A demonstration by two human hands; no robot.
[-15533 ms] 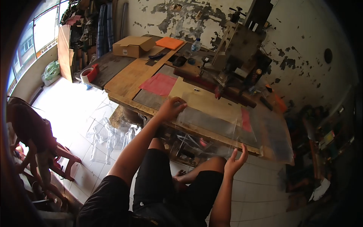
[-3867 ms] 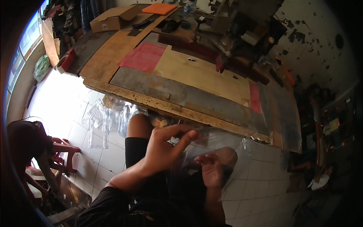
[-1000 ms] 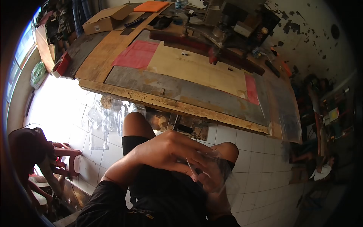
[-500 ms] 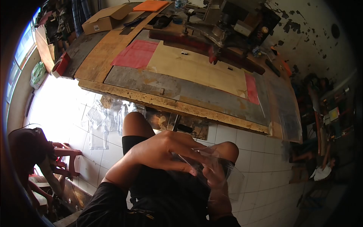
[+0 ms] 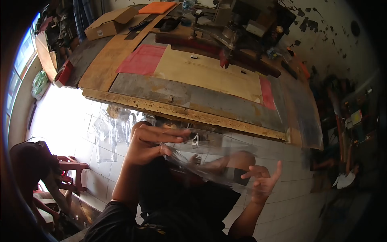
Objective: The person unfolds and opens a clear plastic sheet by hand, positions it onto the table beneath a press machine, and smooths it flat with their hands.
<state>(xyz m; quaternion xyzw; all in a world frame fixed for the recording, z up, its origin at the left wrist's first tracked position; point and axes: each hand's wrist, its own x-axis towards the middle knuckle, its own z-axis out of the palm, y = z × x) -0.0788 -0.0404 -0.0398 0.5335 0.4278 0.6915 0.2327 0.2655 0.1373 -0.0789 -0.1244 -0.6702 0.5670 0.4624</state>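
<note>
Stretching beside a flaking wall (image 5: 330, 38), the worktable (image 5: 107, 60) bears a yellow sheet (image 5: 197, 74), red patches (image 5: 143, 60) and a cardboard box (image 5: 111, 25), contents hidden. Clear plastic (image 5: 215, 151) spans from left hand (image 5: 150, 142) to right hand (image 5: 262, 181) above the lap, both hands' fingers apart, their hold unclear.

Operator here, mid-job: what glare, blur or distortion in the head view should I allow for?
Head view: white floor tiles at left blown out by daylight; glare streaks on the clear plastic sheet between the hands, its edges hard to trace; wooden table edge bowed by the lens; right side dim, corners black.
</note>
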